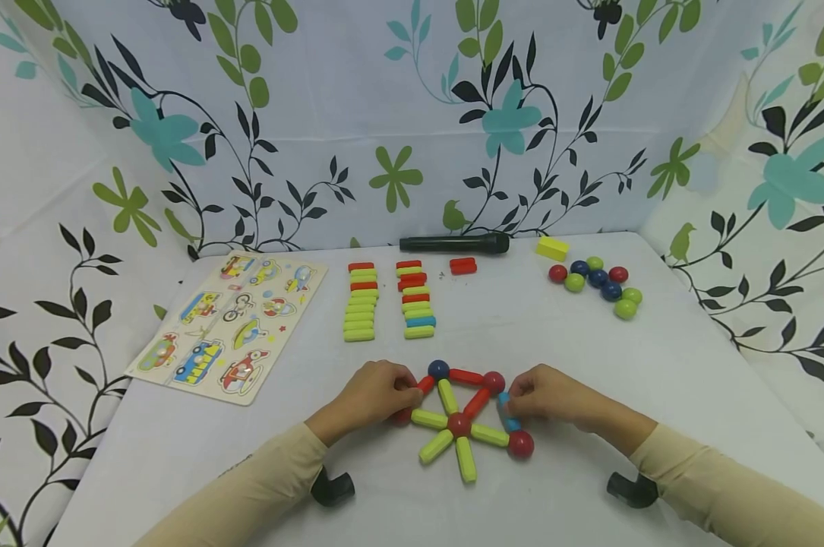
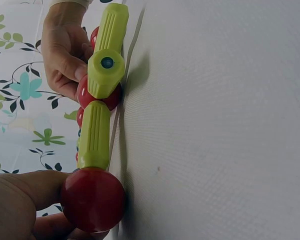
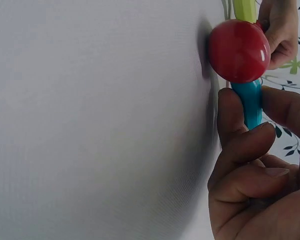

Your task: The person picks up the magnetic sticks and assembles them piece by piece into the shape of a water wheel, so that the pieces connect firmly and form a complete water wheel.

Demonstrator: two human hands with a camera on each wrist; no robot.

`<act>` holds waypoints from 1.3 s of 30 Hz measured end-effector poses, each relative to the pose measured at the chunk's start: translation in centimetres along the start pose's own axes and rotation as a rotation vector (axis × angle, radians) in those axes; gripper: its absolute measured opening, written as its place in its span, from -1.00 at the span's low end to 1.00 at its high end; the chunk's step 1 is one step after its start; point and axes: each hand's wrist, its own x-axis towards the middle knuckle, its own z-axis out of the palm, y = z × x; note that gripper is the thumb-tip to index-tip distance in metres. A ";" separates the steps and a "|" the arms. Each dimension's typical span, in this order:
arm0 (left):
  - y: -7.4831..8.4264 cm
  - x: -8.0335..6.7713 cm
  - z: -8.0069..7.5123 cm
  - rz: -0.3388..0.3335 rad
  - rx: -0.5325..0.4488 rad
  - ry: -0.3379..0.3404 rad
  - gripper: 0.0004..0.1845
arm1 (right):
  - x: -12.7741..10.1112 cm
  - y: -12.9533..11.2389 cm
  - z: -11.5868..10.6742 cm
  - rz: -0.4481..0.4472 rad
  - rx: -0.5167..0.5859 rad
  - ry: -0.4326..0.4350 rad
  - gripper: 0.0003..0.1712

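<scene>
A flat figure of magnetic sticks and balls [image 1: 459, 424] lies on the white table [image 1: 589, 365], with green sticks radiating from a red centre ball. My left hand [image 1: 406, 393] grips a red ball [image 2: 92, 200] at the figure's left corner, thumb pressed against it. A green stick [image 2: 94, 135] joins that ball to the centre. My right hand [image 1: 514, 400] pinches a blue stick [image 3: 250, 102] on the right side. This stick runs between an upper red ball [image 1: 494, 381] and a lower red ball [image 3: 238, 50]. A dark blue ball [image 1: 438, 369] tops the figure.
Two rows of spare sticks [image 1: 360, 304] [image 1: 416, 300] and a red pair [image 1: 462, 265] lie behind the figure. A vehicle puzzle board [image 1: 230, 323] is at the left. Loose balls [image 1: 599, 282], a yellow block [image 1: 551, 248] and a black cylinder [image 1: 453, 243] sit at the back.
</scene>
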 end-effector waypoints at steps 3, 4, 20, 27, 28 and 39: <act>0.0 0.0 0.0 0.001 0.000 0.003 -0.81 | 0.1 0.0 0.1 -0.003 -0.007 -0.008 -0.80; 0.0 0.0 0.0 0.001 0.000 0.003 -0.81 | 0.2 0.0 0.1 -0.003 -0.009 -0.009 -0.80; -0.2 -0.1 0.2 -0.013 -0.016 -0.010 -0.80 | 0.5 0.2 0.0 -0.017 -0.004 0.006 -0.80; -0.1 -0.2 0.2 -0.019 -0.023 -0.010 -0.79 | 0.6 0.5 -0.1 -0.021 -0.013 0.020 -0.77; -0.2 -0.2 0.2 -0.018 -0.021 -0.009 -0.79 | 0.7 0.6 -0.1 -0.020 -0.015 0.023 -0.77; 0.0 -0.3 0.1 -0.015 -0.007 -0.011 -0.79 | 0.7 0.4 0.1 -0.020 -0.025 0.032 -0.74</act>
